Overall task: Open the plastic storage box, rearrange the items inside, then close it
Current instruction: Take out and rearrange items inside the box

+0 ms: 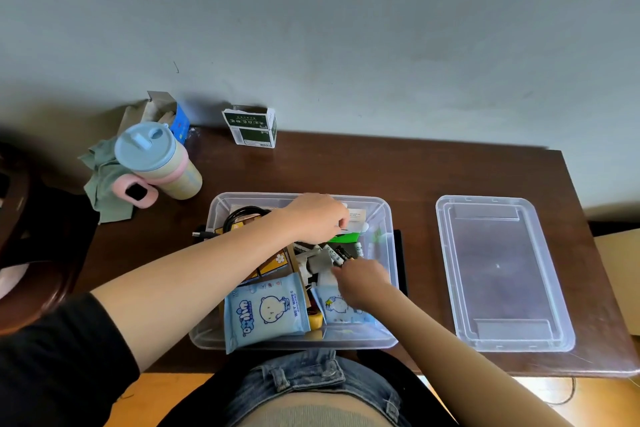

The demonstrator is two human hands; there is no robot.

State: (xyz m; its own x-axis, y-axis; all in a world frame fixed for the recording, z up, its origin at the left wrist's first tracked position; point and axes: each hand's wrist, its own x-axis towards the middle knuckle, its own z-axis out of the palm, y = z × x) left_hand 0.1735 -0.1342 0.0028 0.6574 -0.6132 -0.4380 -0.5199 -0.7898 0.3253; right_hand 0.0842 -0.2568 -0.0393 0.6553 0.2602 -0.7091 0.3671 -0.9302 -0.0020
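A clear plastic storage box sits open at the desk's near edge, its flat lid well apart to the right. The left hand pinches a white packet at the far wall. The right hand, fingers curled, touches small items beside soft blue wet wipes; whether it holds anything I cannot tell.

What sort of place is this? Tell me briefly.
Probably a home room, at a desk against a wall: a dark wooden desk, a lidded cup, and a clear box of household odds and ends.

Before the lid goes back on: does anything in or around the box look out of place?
Yes. The front wet wipes pack leans over the storage box's near rim, and a black cable plug pokes out past its left wall. Either would probably foul the lid, lying to the right.
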